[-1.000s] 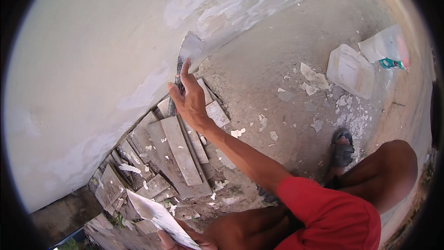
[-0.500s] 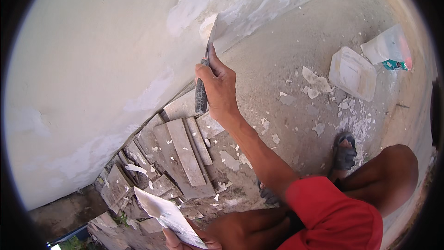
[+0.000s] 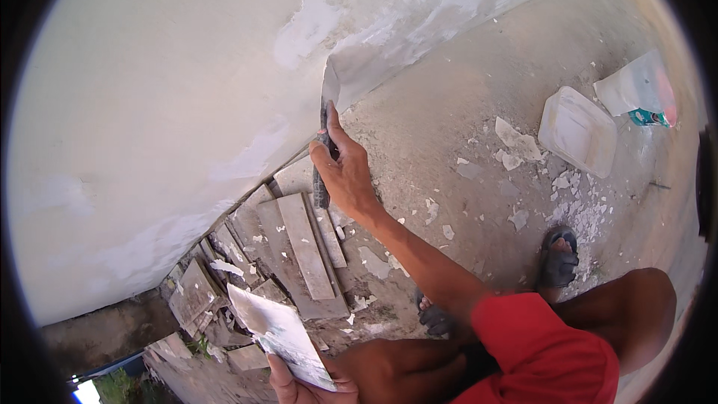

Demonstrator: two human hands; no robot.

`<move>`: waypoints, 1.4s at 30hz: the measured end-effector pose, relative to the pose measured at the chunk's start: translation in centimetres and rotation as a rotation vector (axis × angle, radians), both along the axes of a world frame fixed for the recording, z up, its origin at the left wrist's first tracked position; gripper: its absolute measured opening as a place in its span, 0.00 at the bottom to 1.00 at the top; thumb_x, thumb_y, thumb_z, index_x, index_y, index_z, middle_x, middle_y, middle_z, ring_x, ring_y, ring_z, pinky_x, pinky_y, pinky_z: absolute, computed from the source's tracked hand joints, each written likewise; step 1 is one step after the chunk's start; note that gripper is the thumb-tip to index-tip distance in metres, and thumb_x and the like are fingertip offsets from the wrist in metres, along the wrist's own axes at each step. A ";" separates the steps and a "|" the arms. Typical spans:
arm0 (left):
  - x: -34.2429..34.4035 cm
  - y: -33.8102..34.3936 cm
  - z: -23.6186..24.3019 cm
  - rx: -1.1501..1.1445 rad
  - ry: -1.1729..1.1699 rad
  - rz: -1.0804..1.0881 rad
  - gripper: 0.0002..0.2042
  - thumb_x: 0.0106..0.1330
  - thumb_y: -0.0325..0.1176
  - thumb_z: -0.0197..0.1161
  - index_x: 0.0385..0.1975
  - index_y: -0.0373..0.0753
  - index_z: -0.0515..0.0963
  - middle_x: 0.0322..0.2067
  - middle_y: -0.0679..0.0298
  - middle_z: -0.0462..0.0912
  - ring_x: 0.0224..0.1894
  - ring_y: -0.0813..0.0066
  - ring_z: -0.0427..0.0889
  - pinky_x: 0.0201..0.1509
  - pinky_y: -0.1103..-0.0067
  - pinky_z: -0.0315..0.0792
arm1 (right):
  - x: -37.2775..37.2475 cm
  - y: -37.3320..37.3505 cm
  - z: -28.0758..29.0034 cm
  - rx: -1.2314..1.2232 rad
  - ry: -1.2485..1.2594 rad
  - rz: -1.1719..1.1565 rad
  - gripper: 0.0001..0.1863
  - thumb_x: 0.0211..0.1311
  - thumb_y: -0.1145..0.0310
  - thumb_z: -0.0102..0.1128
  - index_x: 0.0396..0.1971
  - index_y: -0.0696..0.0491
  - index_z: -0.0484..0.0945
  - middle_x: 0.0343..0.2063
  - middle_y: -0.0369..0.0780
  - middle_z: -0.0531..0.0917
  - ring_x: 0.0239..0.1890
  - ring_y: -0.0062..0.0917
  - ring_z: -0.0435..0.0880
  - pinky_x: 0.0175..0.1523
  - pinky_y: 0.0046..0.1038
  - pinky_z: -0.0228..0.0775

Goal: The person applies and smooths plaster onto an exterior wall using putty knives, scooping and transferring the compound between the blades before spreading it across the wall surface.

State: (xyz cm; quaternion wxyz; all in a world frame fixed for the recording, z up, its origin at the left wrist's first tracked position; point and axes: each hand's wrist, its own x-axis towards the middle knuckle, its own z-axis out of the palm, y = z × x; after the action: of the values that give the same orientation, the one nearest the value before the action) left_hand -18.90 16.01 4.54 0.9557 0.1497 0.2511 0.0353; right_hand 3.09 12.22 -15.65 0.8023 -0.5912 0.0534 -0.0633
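My right hand (image 3: 345,176) grips the dark handle of a putty knife (image 3: 321,183). Its thin metal blade points up and away, up against or very close to the pale wall (image 3: 164,105); exact contact is hard to make out. Whitish filler patches (image 3: 308,30) mark the wall beyond the blade tip and along its foot. At the lower edge, my left hand (image 3: 299,390) holds a flat white board (image 3: 280,337) with smeared paste on it, tilted, thumb along its near edge. The rest of that hand's fingers are largely behind the board or cut off.
Loose flat tiles or boards (image 3: 307,247) lie piled along the wall's foot. Paint flakes (image 3: 517,138) litter the concrete floor. A white plastic tub (image 3: 577,132) and a translucent bucket (image 3: 636,86) stand at the right. My sandalled foot (image 3: 559,258) rests near the flakes.
My right hand has drawn the putty knife back toward me, lower on the wall, and its blade has turned more upright. My left hand with the board has come slightly further into view.
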 end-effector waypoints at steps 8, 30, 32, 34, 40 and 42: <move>-0.3 0.1 0.0 0.012 0.008 0.007 0.17 0.74 0.35 0.52 0.60 0.38 0.72 0.58 0.58 0.77 0.60 0.66 0.76 0.63 0.66 0.71 | -4.1 -4.6 0.0 0.073 0.127 0.274 0.34 0.66 0.65 0.53 0.71 0.56 0.55 0.24 0.30 0.68 0.23 0.13 0.63 0.28 0.20 0.59; 0.0 -1.5 1.0 0.037 -0.014 0.014 0.17 0.74 0.33 0.50 0.59 0.34 0.72 0.59 0.57 0.76 0.60 0.70 0.76 0.62 0.72 0.72 | -1.3 -8.5 -4.0 -0.188 0.040 0.039 0.34 0.67 0.70 0.55 0.70 0.59 0.54 0.39 0.43 0.78 0.35 0.22 0.75 0.41 0.25 0.72; -0.8 -1.1 1.1 0.037 0.001 0.043 0.17 0.75 0.33 0.50 0.59 0.33 0.71 0.59 0.56 0.76 0.60 0.70 0.75 0.62 0.72 0.73 | 0.6 -12.7 -4.1 -0.390 -0.058 -0.133 0.34 0.64 0.72 0.57 0.69 0.58 0.57 0.33 0.42 0.78 0.30 0.25 0.77 0.38 0.28 0.72; -1.0 -0.9 1.2 0.059 -0.022 0.039 0.17 0.75 0.33 0.50 0.59 0.33 0.71 0.58 0.55 0.76 0.61 0.70 0.75 0.62 0.72 0.72 | 3.7 -17.5 -4.6 -0.758 -0.274 -0.295 0.35 0.60 0.73 0.58 0.69 0.55 0.60 0.30 0.41 0.76 0.26 0.25 0.76 0.32 0.28 0.72; -0.9 -1.0 1.2 0.015 -0.020 0.034 0.18 0.75 0.34 0.50 0.59 0.34 0.71 0.58 0.56 0.76 0.61 0.70 0.74 0.63 0.70 0.71 | 6.1 -18.6 -7.1 -1.076 -0.261 -0.243 0.38 0.56 0.75 0.59 0.69 0.45 0.62 0.30 0.38 0.78 0.24 0.26 0.76 0.31 0.29 0.72; -0.7 -1.1 0.5 -0.001 -0.033 0.024 0.18 0.75 0.34 0.50 0.60 0.34 0.71 0.59 0.56 0.75 0.61 0.70 0.74 0.63 0.70 0.71 | 4.6 -16.6 -9.5 -0.989 -0.221 -0.181 0.37 0.56 0.74 0.59 0.69 0.45 0.63 0.30 0.40 0.79 0.25 0.27 0.77 0.32 0.29 0.72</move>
State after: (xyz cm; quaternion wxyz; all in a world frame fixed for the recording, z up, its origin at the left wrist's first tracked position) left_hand -19.63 14.90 5.07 0.9592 0.1459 0.2372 0.0491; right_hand 7.70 -4.42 -25.11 0.4190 -0.8827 -0.0172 -0.2121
